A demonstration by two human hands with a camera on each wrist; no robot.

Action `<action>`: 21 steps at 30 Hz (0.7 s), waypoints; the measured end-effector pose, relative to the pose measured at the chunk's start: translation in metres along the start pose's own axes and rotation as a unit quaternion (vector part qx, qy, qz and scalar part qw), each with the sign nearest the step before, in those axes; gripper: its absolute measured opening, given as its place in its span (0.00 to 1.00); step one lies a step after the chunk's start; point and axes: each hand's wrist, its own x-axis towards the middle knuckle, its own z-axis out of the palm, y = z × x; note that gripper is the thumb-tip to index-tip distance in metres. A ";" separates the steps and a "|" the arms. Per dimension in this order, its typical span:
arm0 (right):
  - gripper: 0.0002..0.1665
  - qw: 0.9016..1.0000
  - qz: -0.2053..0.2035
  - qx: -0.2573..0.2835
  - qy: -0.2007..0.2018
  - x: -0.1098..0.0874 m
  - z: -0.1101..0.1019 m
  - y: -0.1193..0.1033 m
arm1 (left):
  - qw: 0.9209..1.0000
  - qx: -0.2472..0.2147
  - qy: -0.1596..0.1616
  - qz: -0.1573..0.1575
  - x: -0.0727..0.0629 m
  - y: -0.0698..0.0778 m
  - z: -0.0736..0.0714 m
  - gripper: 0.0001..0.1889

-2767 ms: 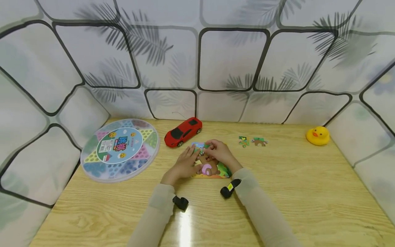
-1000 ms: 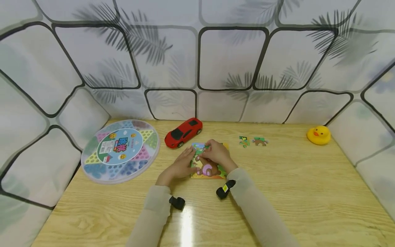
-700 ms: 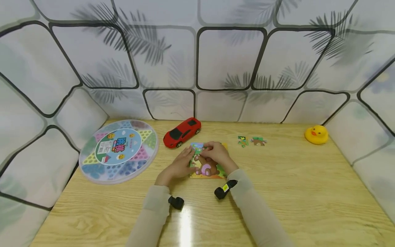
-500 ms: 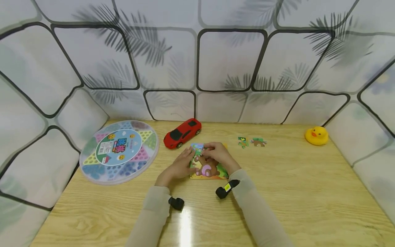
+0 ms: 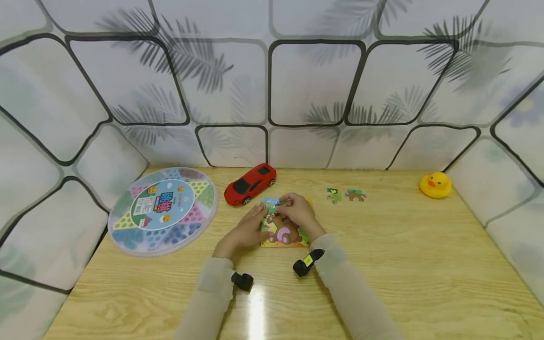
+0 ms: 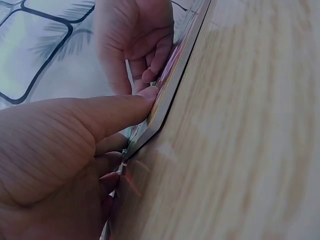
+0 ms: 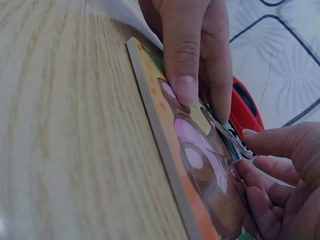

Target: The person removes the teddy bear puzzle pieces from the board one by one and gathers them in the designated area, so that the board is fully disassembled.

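A puzzle [image 5: 284,234] lies flat on the table [image 5: 403,264] under a person's hands. The left hand [image 5: 250,226] presses its left side with thumb and fairly straight fingers. The right hand [image 5: 299,212] pinches a thin piece [image 7: 234,139], tilted, at the puzzle's upper part. Pushed down at that slant, the piece could jam or crease a tab; catching its neighbours, it might lift them. Should the left hand ease off, the puzzle could slip on the shiny surface.

The puzzle is rectangular, seemingly card, with a thick pale edge and a glossy print of a brown, pink-bellied bear. Two knobbly loose pieces [image 5: 333,195] [image 5: 355,195] lie beyond the right hand. A sleek red car [image 5: 250,184] sits just behind the puzzle. The table has streaky, pale wood grain.
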 end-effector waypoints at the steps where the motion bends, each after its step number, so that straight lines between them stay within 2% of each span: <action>1: 0.19 1.000 0.003 -0.009 0.005 0.000 0.001 -0.001 | 1.000 -0.001 0.001 0.000 0.000 0.000 0.000 0.43; 9: 0.17 0.999 0.023 -0.021 0.023 0.001 0.003 -0.003 | 1.000 -0.010 0.007 0.002 -0.001 0.000 -0.001 0.42; 16: 0.24 0.998 0.040 -0.027 0.035 0.001 0.004 -0.003 | 1.000 -0.018 0.011 0.013 -0.002 0.000 -0.002 0.40; 21: 0.24 0.998 0.038 -0.023 0.045 0.001 0.005 -0.003 | 0.999 -0.025 0.000 0.023 -0.004 -0.002 -0.005 0.35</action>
